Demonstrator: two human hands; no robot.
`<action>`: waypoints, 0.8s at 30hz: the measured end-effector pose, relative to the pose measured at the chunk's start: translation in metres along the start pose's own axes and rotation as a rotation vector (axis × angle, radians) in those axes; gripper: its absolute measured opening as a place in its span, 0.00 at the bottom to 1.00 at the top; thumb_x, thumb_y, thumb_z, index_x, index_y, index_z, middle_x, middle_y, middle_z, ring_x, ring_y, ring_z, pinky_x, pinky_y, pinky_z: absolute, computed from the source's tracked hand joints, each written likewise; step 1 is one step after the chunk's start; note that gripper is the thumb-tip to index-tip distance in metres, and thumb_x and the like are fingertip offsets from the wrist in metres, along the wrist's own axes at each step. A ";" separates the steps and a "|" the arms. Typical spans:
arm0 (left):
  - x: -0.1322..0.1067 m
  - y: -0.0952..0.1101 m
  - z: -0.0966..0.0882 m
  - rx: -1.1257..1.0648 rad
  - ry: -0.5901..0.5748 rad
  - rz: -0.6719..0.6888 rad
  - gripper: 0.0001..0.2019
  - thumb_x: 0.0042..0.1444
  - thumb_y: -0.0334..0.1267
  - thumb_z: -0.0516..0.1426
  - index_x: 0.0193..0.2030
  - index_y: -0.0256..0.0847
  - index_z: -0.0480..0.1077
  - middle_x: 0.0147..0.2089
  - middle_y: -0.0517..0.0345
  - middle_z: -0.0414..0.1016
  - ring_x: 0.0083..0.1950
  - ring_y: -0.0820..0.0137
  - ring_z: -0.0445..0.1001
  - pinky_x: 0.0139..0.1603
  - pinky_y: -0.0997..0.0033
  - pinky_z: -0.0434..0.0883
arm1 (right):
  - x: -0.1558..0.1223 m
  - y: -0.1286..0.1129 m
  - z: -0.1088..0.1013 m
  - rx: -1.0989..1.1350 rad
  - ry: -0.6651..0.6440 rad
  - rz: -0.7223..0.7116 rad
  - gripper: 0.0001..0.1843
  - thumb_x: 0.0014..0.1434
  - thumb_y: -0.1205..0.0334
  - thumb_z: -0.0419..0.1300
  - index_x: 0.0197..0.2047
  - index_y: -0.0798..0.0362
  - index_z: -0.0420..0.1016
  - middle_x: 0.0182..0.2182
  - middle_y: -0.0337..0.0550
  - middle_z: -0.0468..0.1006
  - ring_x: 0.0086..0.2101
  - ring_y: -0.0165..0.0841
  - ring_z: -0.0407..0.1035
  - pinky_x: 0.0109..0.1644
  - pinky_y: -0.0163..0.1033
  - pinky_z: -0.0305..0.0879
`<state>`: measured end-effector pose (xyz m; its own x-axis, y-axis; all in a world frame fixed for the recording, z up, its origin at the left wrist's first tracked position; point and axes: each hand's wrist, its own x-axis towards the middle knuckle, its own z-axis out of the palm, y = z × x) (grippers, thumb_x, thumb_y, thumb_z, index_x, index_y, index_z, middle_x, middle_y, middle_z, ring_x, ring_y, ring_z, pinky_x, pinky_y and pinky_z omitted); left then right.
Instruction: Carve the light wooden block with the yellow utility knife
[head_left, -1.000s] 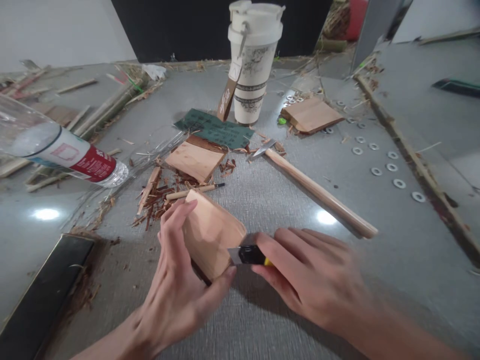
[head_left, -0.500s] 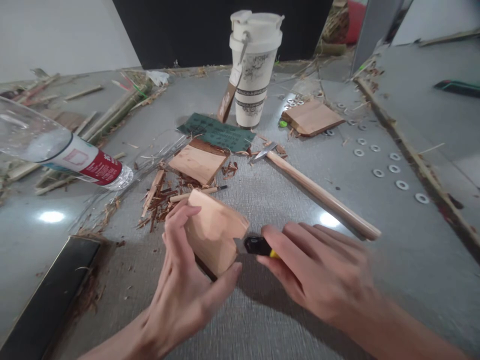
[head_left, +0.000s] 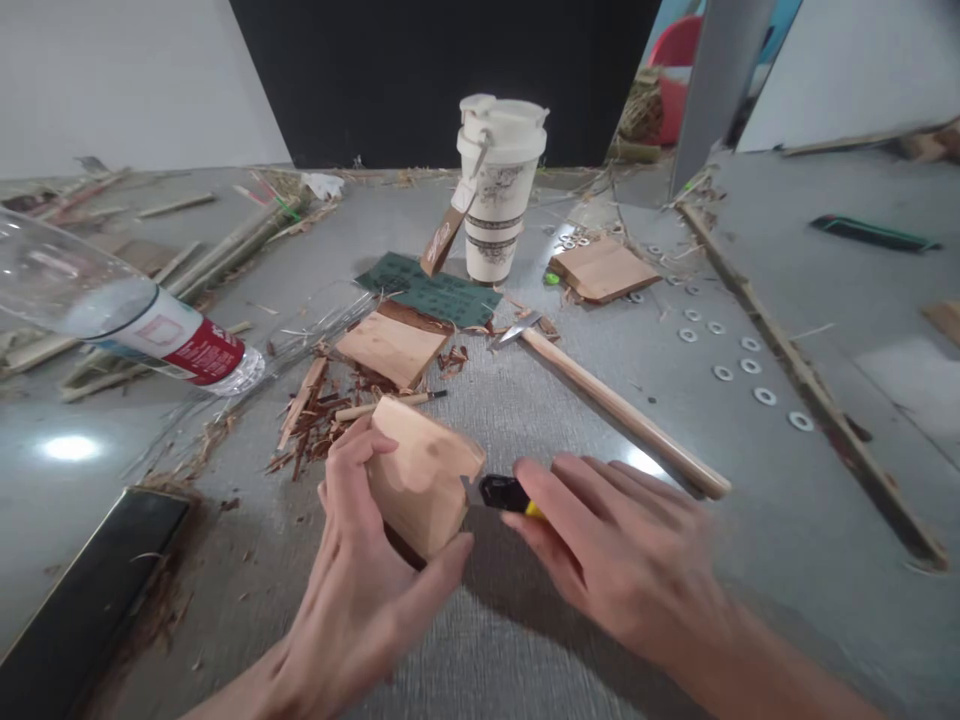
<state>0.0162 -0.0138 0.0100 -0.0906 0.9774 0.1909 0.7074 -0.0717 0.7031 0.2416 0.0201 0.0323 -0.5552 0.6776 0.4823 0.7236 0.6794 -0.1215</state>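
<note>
My left hand (head_left: 375,550) grips a pale piece of wood (head_left: 420,475) by its edges, tilted up off the grey table. In my right hand (head_left: 615,560) is a black and yellow utility knife (head_left: 504,492), its blade touching the notched right edge of the wood. Just beyond the wood lies a slim carving tool (head_left: 390,405) with a dark tip, among brown wood shavings (head_left: 304,410). A second wood block (head_left: 394,345) rests behind it. Right of that lies a wooden-handled tool (head_left: 622,410) with a metal blade.
A white lidded cup (head_left: 499,190) stands behind green sandpaper (head_left: 431,290). Another wood block (head_left: 606,268) and several washers (head_left: 750,367) lie at right, near a long wooden strip (head_left: 810,380). At left are a plastic bottle (head_left: 180,335) lying tilted and a black box-like object (head_left: 97,590).
The view has tilted up, so the background sits lower in the picture. Both hands keep their hold on the wood and the knife, and the blade stays at the wood's right edge.
</note>
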 end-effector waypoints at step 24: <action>-0.012 -0.009 0.009 -0.107 0.028 0.003 0.38 0.54 0.39 0.66 0.65 0.53 0.49 0.79 0.41 0.49 0.79 0.42 0.57 0.75 0.25 0.60 | -0.007 0.004 0.006 0.331 -0.143 0.037 0.14 0.78 0.53 0.52 0.49 0.52 0.75 0.31 0.36 0.77 0.28 0.31 0.70 0.32 0.40 0.59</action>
<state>0.0174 -0.0237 -0.0045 -0.1092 0.9714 0.2107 0.6286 -0.0967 0.7717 0.2455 0.0195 0.0234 -0.5996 0.7204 0.3485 0.5859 0.6918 -0.4221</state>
